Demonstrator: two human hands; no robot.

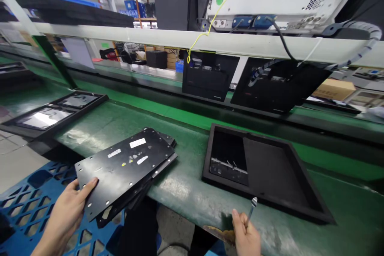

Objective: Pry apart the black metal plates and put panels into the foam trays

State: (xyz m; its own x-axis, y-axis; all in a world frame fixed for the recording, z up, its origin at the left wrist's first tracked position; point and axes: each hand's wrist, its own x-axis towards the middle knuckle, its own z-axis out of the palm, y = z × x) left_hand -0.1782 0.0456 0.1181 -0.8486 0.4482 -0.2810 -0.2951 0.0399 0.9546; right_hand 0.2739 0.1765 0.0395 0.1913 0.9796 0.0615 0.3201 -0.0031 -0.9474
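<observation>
My left hand (67, 210) pinches the near left corner of a flat black plate (120, 172), thumb on top. The plate has holes along its edges and several white labels; more dark plates lie under it, partly over the green bench. My right hand (246, 234) is closed around a thin metal tool (252, 209) whose tip points up, near the bench's front edge. Beyond it lies a black foam tray (270, 200) with a glossy black panel (228, 156) in its left part.
On the left, another black tray (57, 128) holds two shiny panels. Two dark screens (208, 76) stand behind the green bench (186, 192), under a white rail (168, 40). A blue plastic pallet (24, 200) lies below left.
</observation>
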